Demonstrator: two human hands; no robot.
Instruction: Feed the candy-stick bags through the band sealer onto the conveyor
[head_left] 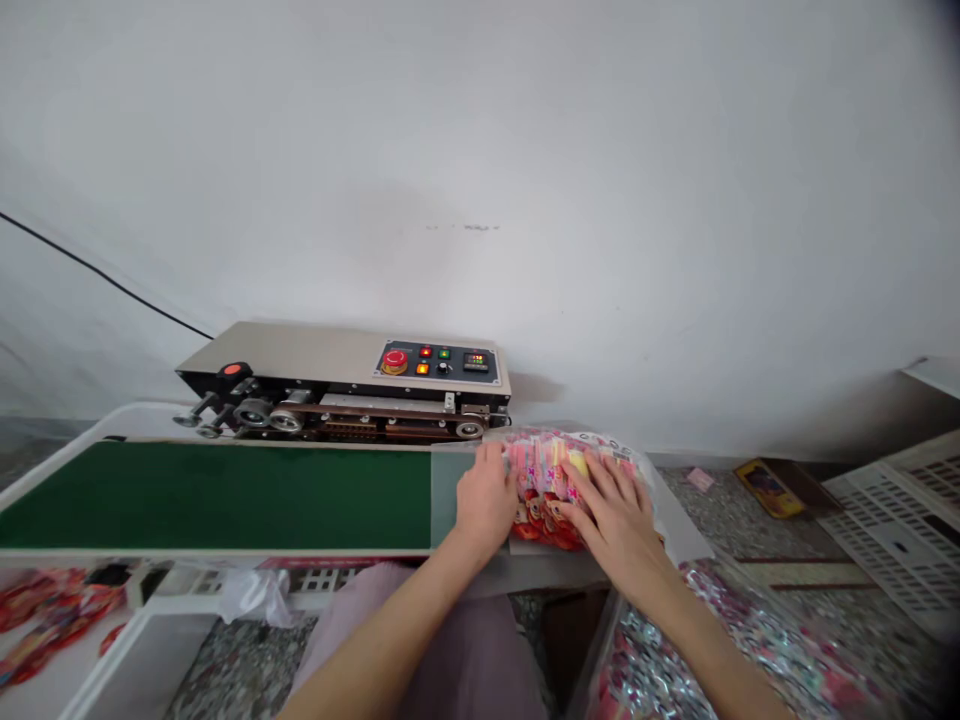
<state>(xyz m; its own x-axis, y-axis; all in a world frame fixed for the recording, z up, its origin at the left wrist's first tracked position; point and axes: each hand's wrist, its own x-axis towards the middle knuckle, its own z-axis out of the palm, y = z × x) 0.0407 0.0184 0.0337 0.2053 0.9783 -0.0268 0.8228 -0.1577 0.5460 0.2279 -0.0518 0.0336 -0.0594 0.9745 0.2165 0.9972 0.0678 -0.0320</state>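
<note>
Flat, matte green belt [217,495] across the conveyor's left and middle. Boxy steel sealer [300,350] along its far edge. Clear, crinkly bag [547,470] of pink and red packets lying at its right end. Right hand [615,515] spread flat on the bag, fingers apart. Left hand [486,505] curled against the bag's left side, touching; grip impossible to tell.

Glossy plastic packet [559,485] — matt green belt [217,495].
</note>
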